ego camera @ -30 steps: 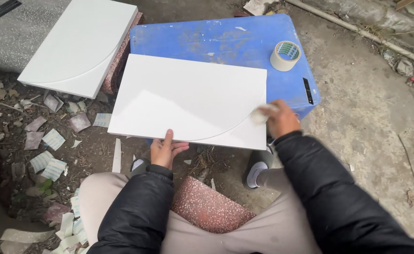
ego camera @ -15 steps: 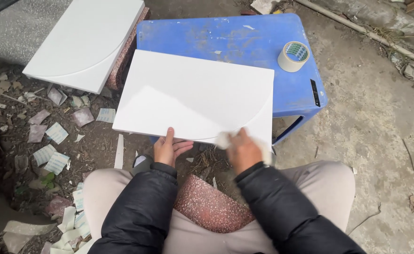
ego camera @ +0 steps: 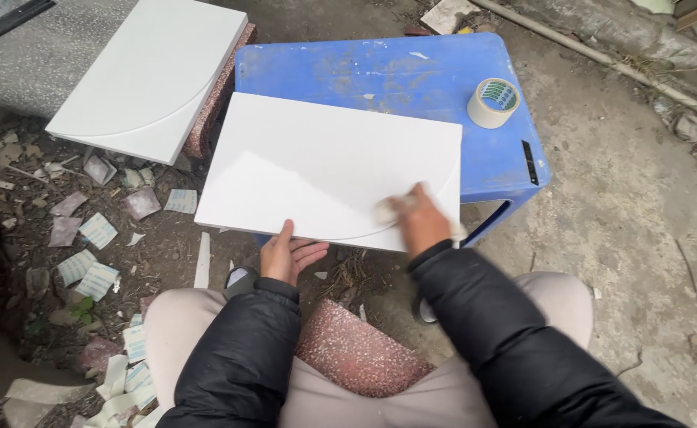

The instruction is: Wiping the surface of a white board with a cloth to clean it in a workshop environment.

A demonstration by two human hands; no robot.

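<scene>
A white rectangular panel [ego camera: 316, 162] with a curved groove lies on a blue plastic stool [ego camera: 380, 67]. My left hand [ego camera: 287, 255] grips the panel's near edge, thumb on top. My right hand [ego camera: 420, 218] presses a small pale wad, cloth or paper [ego camera: 386, 210], onto the panel's near right part, by the groove. The hand is blurred with motion. Both arms wear black padded sleeves.
A roll of tape [ego camera: 492, 102] stands on the stool's right corner. A second white panel [ego camera: 152, 75] rests on a speckled reddish slab at upper left. Scraps of paper [ego camera: 95, 238] litter the dirt on the left. A reddish speckled block [ego camera: 356, 357] sits between my knees.
My right hand has swept along the panel's near edge, from the right corner to the left and back toward the middle right, rubbing the wad. My left hand stays on the edge.
</scene>
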